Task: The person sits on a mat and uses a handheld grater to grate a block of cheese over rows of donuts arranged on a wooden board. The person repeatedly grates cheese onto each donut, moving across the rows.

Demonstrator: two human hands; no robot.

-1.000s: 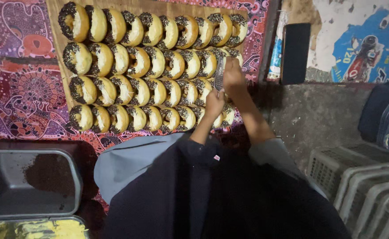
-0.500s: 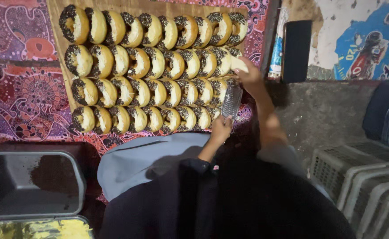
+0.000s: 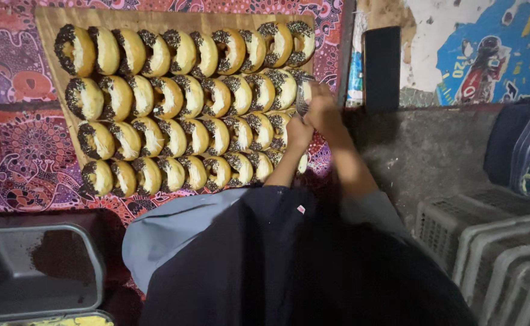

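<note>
Patterned red cloth at frame centre carries rows of chocolate-sprinkled golden doughnuts (image 3: 174, 102), where both hands, the left hand (image 3: 299, 130) and right hand (image 3: 325, 108), have risen to the right-edge doughnuts, closed around a small shiny metal tool (image 3: 303, 96).

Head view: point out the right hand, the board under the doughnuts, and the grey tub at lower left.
right hand (image 3: 325, 111), head view, on the back of the hand
board (image 3: 46, 36), head view, on its bare left edge
grey tub (image 3: 96, 265), head view, on its right rim
</note>
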